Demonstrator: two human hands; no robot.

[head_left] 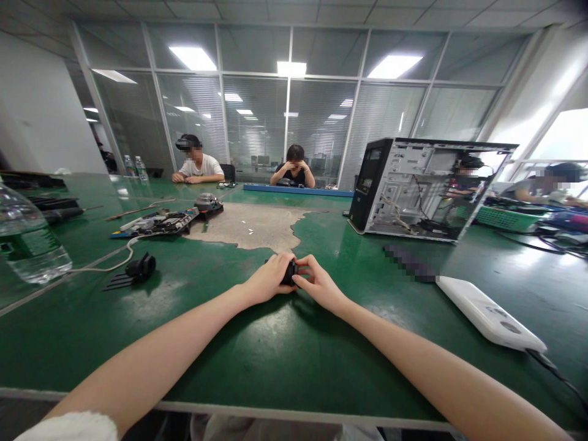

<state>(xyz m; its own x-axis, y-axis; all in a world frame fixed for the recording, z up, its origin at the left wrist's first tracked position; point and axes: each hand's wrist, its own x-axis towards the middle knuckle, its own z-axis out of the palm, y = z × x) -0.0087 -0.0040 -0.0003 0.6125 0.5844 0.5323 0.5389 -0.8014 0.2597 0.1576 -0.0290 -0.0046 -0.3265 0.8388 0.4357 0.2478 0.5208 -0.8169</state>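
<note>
Between my two hands, low over the green table, is a small black part, mostly hidden by my fingers. My left hand wraps around its left side and top. From the right, my right hand pinches its edge between thumb and fingers. The part's exact kind does not show. Off to the left lies a black piece with prongs and a round end, apart from both hands.
A water bottle, a circuit board and a cable stand left. An open computer case stands back right, near a white device and a green basket. Several people sit around the table.
</note>
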